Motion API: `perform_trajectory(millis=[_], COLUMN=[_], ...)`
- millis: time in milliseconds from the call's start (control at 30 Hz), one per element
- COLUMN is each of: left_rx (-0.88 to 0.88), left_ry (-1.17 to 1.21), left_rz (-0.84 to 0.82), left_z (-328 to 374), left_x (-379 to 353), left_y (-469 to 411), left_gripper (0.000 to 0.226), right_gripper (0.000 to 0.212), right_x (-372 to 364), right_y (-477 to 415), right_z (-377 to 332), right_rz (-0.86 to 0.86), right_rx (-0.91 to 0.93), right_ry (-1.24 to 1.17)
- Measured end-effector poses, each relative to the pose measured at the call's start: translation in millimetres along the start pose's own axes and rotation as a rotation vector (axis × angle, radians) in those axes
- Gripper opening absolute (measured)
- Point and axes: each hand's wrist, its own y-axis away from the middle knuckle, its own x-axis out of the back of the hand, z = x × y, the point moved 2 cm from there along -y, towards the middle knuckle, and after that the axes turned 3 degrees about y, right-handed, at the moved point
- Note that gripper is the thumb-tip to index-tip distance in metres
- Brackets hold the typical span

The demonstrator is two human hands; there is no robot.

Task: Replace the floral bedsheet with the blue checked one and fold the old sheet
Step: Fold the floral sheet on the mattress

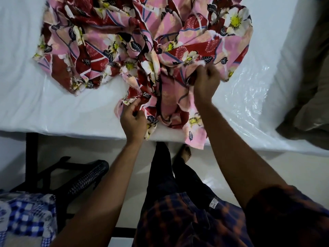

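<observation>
Now, the crumpled pink-and-red floral bedsheet lies heaped on the white plastic-wrapped mattress, its bulk beyond both grips: the right hand clutches a fold deeper in, the left hand pinches the near hem; the blue checked sheet waits lower left; a white shirt tag is unreadable

The left forearm and right forearm are bare and reach forward, well apart. The left hand is nearer the body, back up, its fingers and thumb curled and pinching an edge of the sheet. The right hand is farther out, fingers bunched round a fold of it.
</observation>
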Motion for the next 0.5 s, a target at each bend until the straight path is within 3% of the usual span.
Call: perform_trajectory(millis=[67,133,200,267,300,367,500], left_rx=[-0.030,-0.051,-0.080,-0.111,-0.113,-0.097,-0.145], left_ry=[0.002,0.006,0.007,-0.013,-0.013,0.003,-0.117], left_rz=[0.013,-0.022,-0.081,-0.166,-0.230,-0.371,-0.355], left_z=[2.3,2.9,4.0,7.0,8.2,7.3,5.4], left_x=[1.0,0.2,-3.7,-12.0,-16.7,-25.2,-32.7], left_y=[-4.0,-8.5,-11.7,-11.2,-9.9,-5.7,-7.2], left_gripper=[0.041,0.039,0.037,0.037,0.037,0.030,0.025], right_gripper=[0.022,0.010,0.013,0.016,0.017,0.019,0.013], right_x=[5.7,7.1,1.6,-9.1,-16.7,-32.2,-45.7], right_y=[-20.6,-32.6,-31.5,-21.2,-14.3,-1.3,6.7], right_z=[-19.9,-25.7,-26.5,-23.2,-25.0,-31.9,-36.7], right_rz=[-0.136,-0.444,-0.805,-1.071,-1.115,-1.144,-1.182], right_rx=[-0.036,-0.138,-0.136,0.047,0.157,0.218,0.015], right_ry=[-0.171,-0.151,0.161,0.572,0.693,0.698,0.540])
